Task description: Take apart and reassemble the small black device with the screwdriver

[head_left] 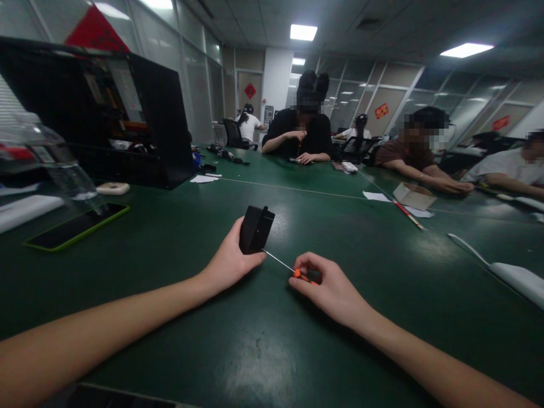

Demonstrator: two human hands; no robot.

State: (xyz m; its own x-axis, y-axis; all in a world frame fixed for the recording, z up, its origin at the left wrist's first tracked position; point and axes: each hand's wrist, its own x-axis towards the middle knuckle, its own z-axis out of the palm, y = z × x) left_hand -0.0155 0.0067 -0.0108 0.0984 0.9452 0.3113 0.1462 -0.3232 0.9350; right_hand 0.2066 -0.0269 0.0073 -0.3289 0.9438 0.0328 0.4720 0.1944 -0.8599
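My left hand (232, 258) is closed around a small black box (256, 229), holding it tilted above the green table (263, 345). A short nub sticks up from the box's top edge. In my right hand (325, 283) is a screwdriver (298, 274) with an orange and black handle, pinched between thumb and fingers. Its thin metal shaft points left, and the tip meets the lower right edge of the box. Whether the tip sits in a screw is too small to make out.
At left stand a large black open case (164, 124), a clear plastic bottle (63, 156) and a green-edged phone (79, 226). A small cardboard box (414, 196), a red pencil-like stick (408, 214) and a white device (518, 280) lie right. Across the table sits a person in black (276, 127).
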